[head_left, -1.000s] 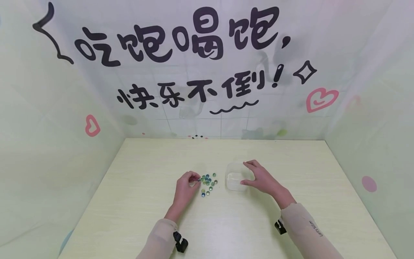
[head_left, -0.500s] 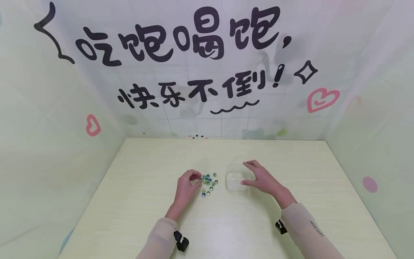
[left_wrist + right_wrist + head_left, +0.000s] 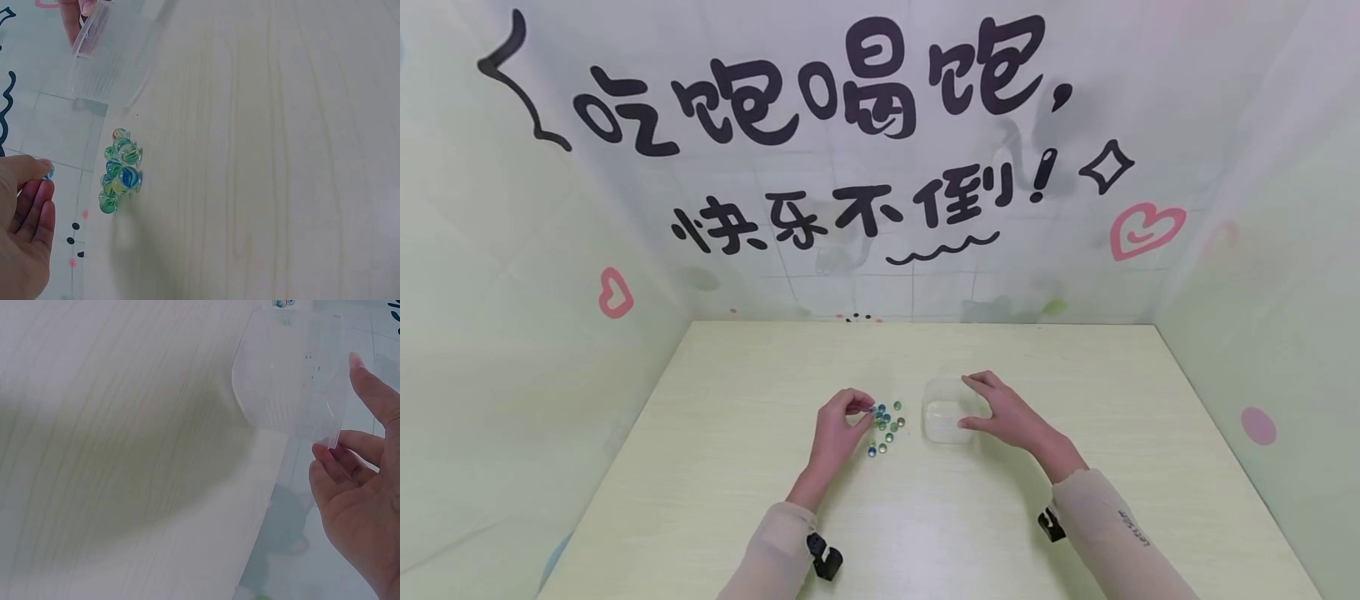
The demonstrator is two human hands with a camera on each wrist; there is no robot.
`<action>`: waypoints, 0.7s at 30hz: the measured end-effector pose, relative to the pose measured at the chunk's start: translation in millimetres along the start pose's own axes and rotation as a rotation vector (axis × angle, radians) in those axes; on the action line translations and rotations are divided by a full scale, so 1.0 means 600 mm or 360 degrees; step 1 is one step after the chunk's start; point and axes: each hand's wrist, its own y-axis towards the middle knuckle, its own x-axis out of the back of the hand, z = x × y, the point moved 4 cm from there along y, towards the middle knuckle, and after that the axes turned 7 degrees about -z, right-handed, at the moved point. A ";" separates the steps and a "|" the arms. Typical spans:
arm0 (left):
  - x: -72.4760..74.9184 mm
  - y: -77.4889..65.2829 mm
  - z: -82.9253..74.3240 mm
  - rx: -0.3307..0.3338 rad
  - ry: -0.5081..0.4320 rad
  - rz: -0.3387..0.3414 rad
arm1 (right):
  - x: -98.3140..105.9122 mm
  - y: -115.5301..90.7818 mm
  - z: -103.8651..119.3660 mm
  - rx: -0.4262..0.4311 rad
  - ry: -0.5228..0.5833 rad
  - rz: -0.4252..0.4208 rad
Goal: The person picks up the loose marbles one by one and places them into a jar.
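Several glass marbles with blue, green and yellow swirls lie in a loose cluster on the table. My left hand is raised at the cluster's left side. Between its thumb and index finger it pinches a blue marble, mostly covered by the thumb in the left wrist view. Right of the cluster stands a clear plastic container, its mouth facing up. My right hand holds it from the right, thumb on the near side and fingers on the far side, fingertips at the rim.
The pale wood-grain table carries it all. A printed curtain with large black lettering hangs along the back edge, and cloth walls stand left and right. Black wrist-camera mounts sit under both forearms.
My left hand has risen slightly and moved right, over the left side of the cluster, with the marble in its fingertips. The right hand and container stay put.
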 end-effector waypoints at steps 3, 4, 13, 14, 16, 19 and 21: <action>-0.003 0.002 -0.003 0.0003 -0.0013 0.0005 | 0.000 0.001 0.000 0.0003 0.0007 0.0001; -0.003 0.003 -0.004 0.0003 -0.0017 0.0008 | 0.000 0.001 -0.001 0.0002 0.0011 0.0001; -0.009 0.009 -0.017 -0.0036 -0.0041 0.0032 | 0.001 0.004 0.000 -0.0021 0.0018 0.0010; -0.010 0.010 -0.020 -0.0042 -0.0043 0.0036 | 0.002 0.004 0.000 -0.0024 0.0019 0.0011; -0.010 0.011 -0.023 -0.0041 -0.0045 0.0043 | 0.002 0.005 0.000 -0.0028 0.0021 0.0014; -0.011 0.013 -0.026 -0.0034 -0.0052 0.0049 | 0.003 0.007 0.000 -0.0029 0.0019 0.0017; -0.013 0.014 -0.028 -0.0028 -0.0065 0.0050 | 0.004 0.008 0.000 -0.0027 0.0020 0.0017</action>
